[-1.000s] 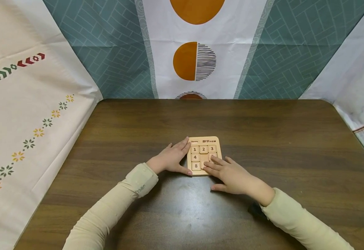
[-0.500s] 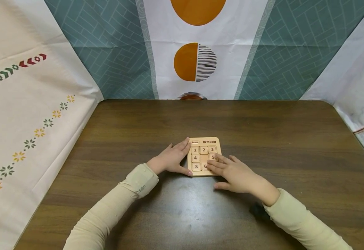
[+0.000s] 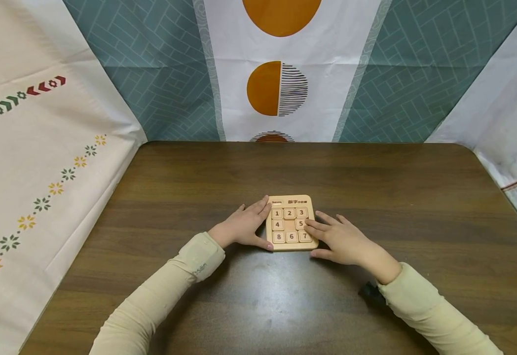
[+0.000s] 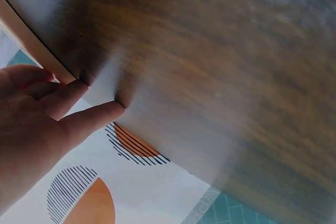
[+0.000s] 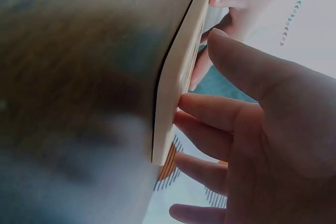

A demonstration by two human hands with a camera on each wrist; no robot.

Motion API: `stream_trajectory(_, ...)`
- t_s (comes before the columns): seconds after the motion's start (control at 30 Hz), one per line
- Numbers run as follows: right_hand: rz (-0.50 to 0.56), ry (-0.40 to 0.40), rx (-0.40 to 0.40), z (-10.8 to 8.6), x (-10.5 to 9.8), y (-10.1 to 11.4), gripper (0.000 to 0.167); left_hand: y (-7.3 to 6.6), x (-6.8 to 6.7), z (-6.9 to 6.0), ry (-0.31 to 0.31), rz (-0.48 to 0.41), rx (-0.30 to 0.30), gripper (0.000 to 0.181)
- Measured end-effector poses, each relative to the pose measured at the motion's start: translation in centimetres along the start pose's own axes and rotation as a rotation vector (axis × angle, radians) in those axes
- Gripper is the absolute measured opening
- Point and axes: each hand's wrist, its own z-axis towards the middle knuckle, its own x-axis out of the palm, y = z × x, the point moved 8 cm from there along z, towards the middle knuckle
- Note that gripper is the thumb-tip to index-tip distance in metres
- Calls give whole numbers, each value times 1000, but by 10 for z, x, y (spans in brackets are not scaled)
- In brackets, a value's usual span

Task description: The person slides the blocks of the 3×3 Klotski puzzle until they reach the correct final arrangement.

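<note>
A light wooden number board [image 3: 289, 201] lies flat on the table in the head view, its tiles reading 1 2 3, then 4, a gap and 5, then 8 6 7. The left hand [image 3: 243, 224] rests against its left edge, thumb at the lower left corner. From the right, the right hand [image 3: 345, 241] reaches over the board with fingers extended, fingertips at the 5 tile [image 3: 300, 223]. The left wrist view shows the left hand [image 4: 47, 116] at the board's side [image 4: 37, 51]. In the right wrist view the right hand's [image 5: 262, 124] fingertips meet the board [image 5: 176, 77].
The brown wooden table [image 3: 196, 172] extends around the board. Behind it hangs a teal and white cloth [image 3: 325, 98] with orange circles; a cream patterned cloth [image 3: 63, 148] hangs at the left. A small dark object [image 3: 371, 292] shows beneath the right wrist.
The right hand has slid right and slightly away from the person, uncovering the 5, 6 and 7 tiles. The 5 tile looks slightly further left than half a second ago. The left hand stays put.
</note>
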Motion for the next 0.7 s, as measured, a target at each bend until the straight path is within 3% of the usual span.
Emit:
stream_trajectory(0.43, -11, -17, -45, 16, 0, 19, 63, -1, 0, 0, 12, -5, -3, 110)
stream_trajectory(0.7, 3, 12, -46, 15, 1, 16, 65, 0, 1, 1, 13, 8, -14, 110)
